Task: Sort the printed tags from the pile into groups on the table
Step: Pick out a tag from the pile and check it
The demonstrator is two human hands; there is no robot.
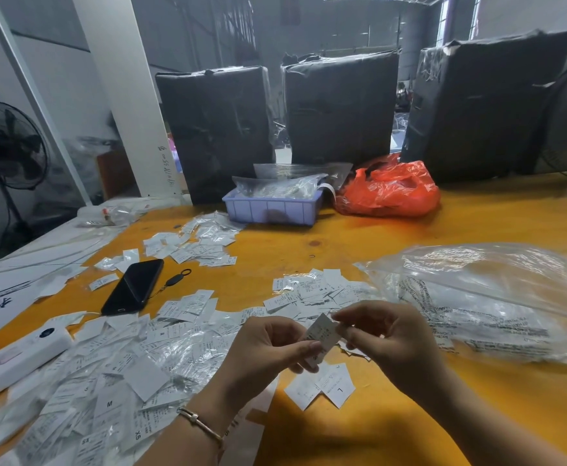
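Both hands work before me: left hand (268, 344) and right hand (381, 334) pinch one printed tag (322, 332) above the tabletop (477, 230); two L tags (322, 386) lie beneath.

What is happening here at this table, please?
A person is sorting small printed size tags. The left hand and the right hand both pinch one tag above the orange table. A big loose pile lies to the left, and smaller groups lie further back. A black phone lies among them.
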